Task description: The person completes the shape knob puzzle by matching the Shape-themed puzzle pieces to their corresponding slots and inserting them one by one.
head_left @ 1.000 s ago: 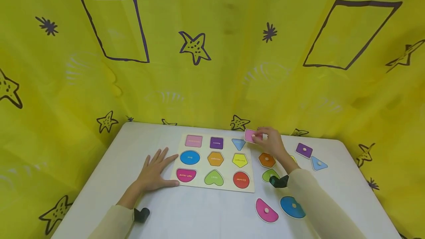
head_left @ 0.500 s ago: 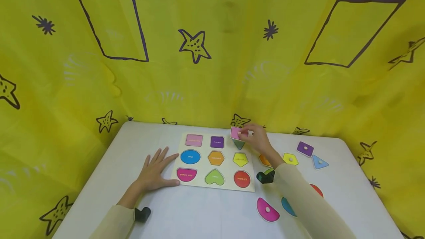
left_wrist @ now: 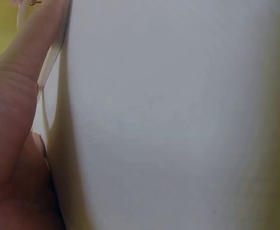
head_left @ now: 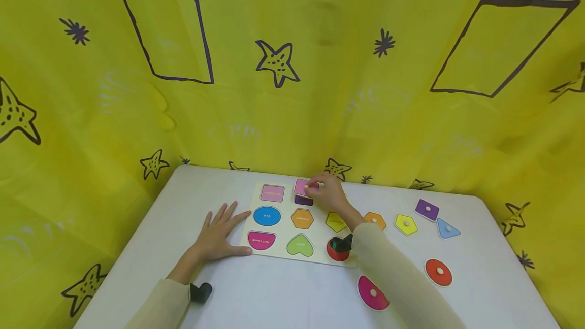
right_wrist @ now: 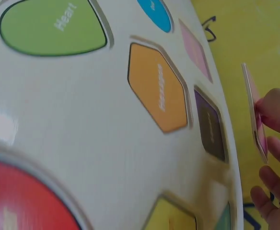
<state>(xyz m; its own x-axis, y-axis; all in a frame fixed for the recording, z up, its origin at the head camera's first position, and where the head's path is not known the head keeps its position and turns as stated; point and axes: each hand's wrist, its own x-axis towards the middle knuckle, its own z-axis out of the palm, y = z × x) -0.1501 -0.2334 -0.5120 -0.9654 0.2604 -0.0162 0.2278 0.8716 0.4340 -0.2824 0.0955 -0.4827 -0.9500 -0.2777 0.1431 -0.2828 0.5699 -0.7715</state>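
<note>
A pink rectangle puzzle piece (head_left: pixel 300 187) is off the table, its small knob pinched by the thumb and fingers of my right hand (head_left: pixel 330 196). From the head view it overlaps the purple square recess of the shape puzzle board (head_left: pixel 285 229); in the right wrist view the piece (right_wrist: pixel 255 115) is clearly apart from the board. The board's pink rectangle recess (head_left: pixel 272 193) lies just left of it. My left hand (head_left: pixel 215 239) rests flat with spread fingers, thumb and index finger at the board's left edge. In the left wrist view only part of this hand (left_wrist: pixel 10 110) shows.
Right of the board lie loose knobbed pieces: a purple square (head_left: pixel 427 209), blue triangle (head_left: pixel 447 228), yellow pentagon (head_left: pixel 405 224), orange hexagon (head_left: pixel 376 220), red circle (head_left: pixel 439 272) and magenta half round (head_left: pixel 371 292). My right forearm hides some table. A yellow curtain (head_left: pixel 320 116) hangs behind.
My right hand has carried the pink rectangle piece leftward, from beside the board's far right corner, past the triangle recess, to over the square recess. My left hand stays at the board's edge.
</note>
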